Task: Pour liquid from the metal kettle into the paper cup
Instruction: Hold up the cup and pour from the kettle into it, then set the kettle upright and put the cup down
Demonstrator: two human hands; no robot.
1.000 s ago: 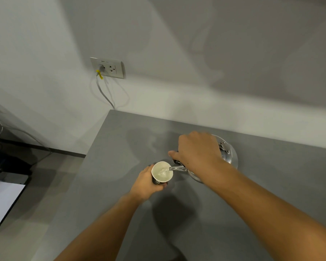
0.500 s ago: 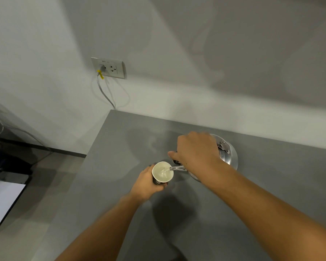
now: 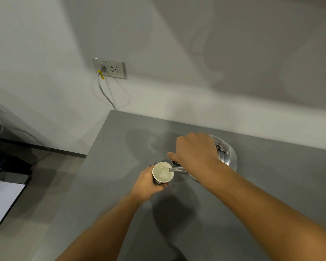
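A white paper cup (image 3: 161, 170) with a dark printed side is held above the grey table (image 3: 271, 185) by my left hand (image 3: 146, 183), which wraps it from the left. My right hand (image 3: 194, 153) grips the handle of a shiny metal kettle (image 3: 227, 157), tilted left. The kettle's thin spout (image 3: 176, 169) reaches over the cup's right rim, and clear liquid runs from it into the cup. Liquid shows inside the cup. My right hand hides the kettle's handle and most of its lid.
The table's left edge (image 3: 94, 162) drops to a floor. A wall socket (image 3: 109, 68) with a plugged grey cable (image 3: 105, 93) is on the wall behind. A dark device with white paper (image 3: 2, 196) lies at the far left.
Almost nothing has moved; both hands hold their places while liquid keeps running from the spout into the cup.
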